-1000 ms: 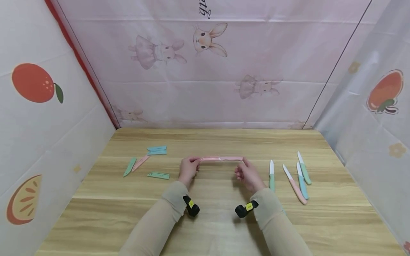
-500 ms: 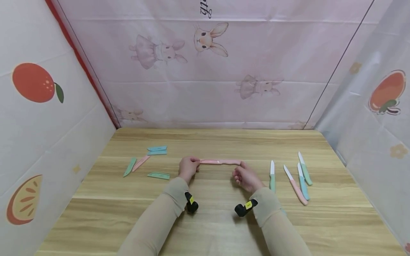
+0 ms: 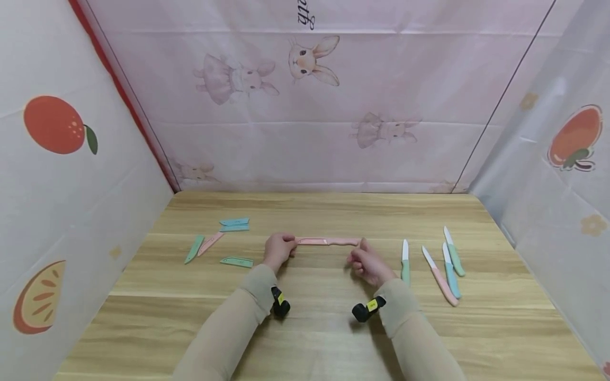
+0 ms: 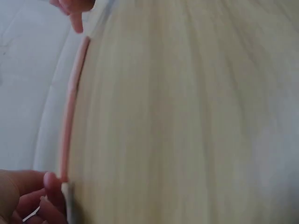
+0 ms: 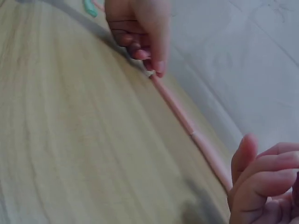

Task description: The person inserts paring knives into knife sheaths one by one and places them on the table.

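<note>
A pink paring knife (image 3: 342, 242) lies level between my hands, its blade hidden inside a pink sheath (image 3: 312, 242). My left hand (image 3: 278, 250) pinches the tip of that sheath between thumb and fingers. At the other end, my right hand (image 3: 370, 263) is by the butt of the handle, with its fingers loosely bent. The left wrist view shows a fingertip (image 4: 77, 24) of the right hand just beyond the handle's end, with a small gap. In the right wrist view, sheath and handle (image 5: 210, 158) form one straight line.
Left on the wooden table (image 3: 314, 328) lie loose sheaths: blue ones (image 3: 234, 225), a pink one (image 3: 211, 244), and green ones (image 3: 194, 248). Bare knives lie at right: green (image 3: 405, 264), pink (image 3: 440, 278), blue (image 3: 450, 272) and another green (image 3: 454, 254). Printed cloth walls (image 3: 305, 159) enclose the table.
The pink knife and sheath came slightly nearer to me, and the visible handle looks a little shorter than a second ago. My left hand keeps its pinch; my right hand has barely shifted.
</note>
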`<state>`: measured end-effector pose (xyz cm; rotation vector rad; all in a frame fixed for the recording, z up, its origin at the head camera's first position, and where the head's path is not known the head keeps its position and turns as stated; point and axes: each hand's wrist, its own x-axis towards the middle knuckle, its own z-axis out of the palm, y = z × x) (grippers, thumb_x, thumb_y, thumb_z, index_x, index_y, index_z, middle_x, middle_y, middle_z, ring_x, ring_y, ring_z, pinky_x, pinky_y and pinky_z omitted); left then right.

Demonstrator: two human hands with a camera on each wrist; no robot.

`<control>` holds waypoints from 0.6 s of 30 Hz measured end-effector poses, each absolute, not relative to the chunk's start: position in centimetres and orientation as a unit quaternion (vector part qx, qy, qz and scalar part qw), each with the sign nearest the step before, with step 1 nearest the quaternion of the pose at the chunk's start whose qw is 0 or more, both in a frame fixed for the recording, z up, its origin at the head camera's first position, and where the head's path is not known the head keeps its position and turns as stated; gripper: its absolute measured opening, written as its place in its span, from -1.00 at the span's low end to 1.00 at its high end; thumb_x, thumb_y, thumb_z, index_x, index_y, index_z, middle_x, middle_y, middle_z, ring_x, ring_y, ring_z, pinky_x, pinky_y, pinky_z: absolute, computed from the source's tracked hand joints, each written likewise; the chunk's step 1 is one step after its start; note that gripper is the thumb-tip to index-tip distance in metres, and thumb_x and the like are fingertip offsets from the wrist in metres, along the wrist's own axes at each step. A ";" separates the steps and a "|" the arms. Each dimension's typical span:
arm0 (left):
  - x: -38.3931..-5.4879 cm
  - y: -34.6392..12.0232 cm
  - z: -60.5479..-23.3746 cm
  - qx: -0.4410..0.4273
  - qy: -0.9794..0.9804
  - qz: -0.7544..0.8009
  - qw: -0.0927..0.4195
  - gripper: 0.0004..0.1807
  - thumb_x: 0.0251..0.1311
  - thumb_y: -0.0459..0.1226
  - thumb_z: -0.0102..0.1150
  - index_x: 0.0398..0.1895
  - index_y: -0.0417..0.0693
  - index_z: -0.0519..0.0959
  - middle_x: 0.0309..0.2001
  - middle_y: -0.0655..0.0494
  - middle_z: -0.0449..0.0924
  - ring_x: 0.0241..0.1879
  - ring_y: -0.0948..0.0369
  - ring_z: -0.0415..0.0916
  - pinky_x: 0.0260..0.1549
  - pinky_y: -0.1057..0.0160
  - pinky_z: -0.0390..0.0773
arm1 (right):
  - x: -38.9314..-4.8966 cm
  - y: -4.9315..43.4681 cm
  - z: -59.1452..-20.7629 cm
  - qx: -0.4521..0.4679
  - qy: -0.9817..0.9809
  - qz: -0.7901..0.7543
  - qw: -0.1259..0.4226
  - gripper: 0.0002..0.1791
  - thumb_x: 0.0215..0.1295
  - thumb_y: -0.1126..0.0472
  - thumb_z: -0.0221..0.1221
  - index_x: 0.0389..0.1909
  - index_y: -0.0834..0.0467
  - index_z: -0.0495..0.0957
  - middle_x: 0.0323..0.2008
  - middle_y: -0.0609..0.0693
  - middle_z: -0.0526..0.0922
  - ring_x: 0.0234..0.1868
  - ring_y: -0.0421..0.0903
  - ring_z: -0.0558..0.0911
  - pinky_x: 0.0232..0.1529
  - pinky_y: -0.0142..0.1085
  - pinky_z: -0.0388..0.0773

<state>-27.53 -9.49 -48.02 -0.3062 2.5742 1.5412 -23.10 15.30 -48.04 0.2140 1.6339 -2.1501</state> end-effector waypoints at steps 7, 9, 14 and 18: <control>-26.8 -13.3 -45.5 -0.051 0.888 0.452 0.073 -0.70 0.31 -0.21 0.05 0.04 -0.11 0.56 -0.22 0.01 0.61 -0.31 0.17 0.53 -0.32 0.25 0.55 | -21.7 17.0 -46.4 0.048 0.616 -0.763 0.190 -0.27 0.41 0.32 -0.17 0.46 0.14 -0.35 -0.49 -0.09 0.45 -0.67 -0.36 0.23 -0.66 -0.56 0.20; -26.6 -15.0 -44.4 -0.033 0.914 0.401 0.059 -0.67 0.32 -0.19 0.02 0.08 -0.11 0.53 -0.12 -0.01 0.59 -0.23 0.15 0.52 -0.27 0.19 0.55 | -21.0 17.7 -45.8 0.021 0.647 -0.740 0.183 -0.35 0.44 0.29 -0.16 0.44 0.23 -0.20 -0.46 -0.08 0.46 -0.66 -0.34 0.24 -0.63 -0.53 0.22; -26.7 -20.5 -42.8 -0.005 0.971 0.237 0.010 -0.62 0.33 -0.23 -0.03 0.15 -0.19 0.46 0.01 -0.15 0.53 -0.12 0.00 0.52 -0.22 0.05 0.54 | -19.0 20.1 -44.4 -0.008 0.696 -0.699 0.165 -0.44 0.47 0.18 -0.12 0.38 0.29 0.04 -0.40 -0.05 0.48 -0.62 -0.31 0.29 -0.60 -0.49 0.24; -26.9 -24.7 -43.8 0.008 0.989 0.141 -0.045 -0.69 0.30 -0.34 -0.03 0.04 -0.29 0.52 -0.03 -0.27 0.53 -0.09 -0.15 0.49 -0.22 -0.11 0.52 | -17.7 21.8 -43.7 -0.006 0.723 -0.674 0.150 -0.43 0.47 0.13 -0.11 0.38 0.28 0.05 -0.34 -0.04 0.45 -0.57 -0.30 0.32 -0.54 -0.46 0.31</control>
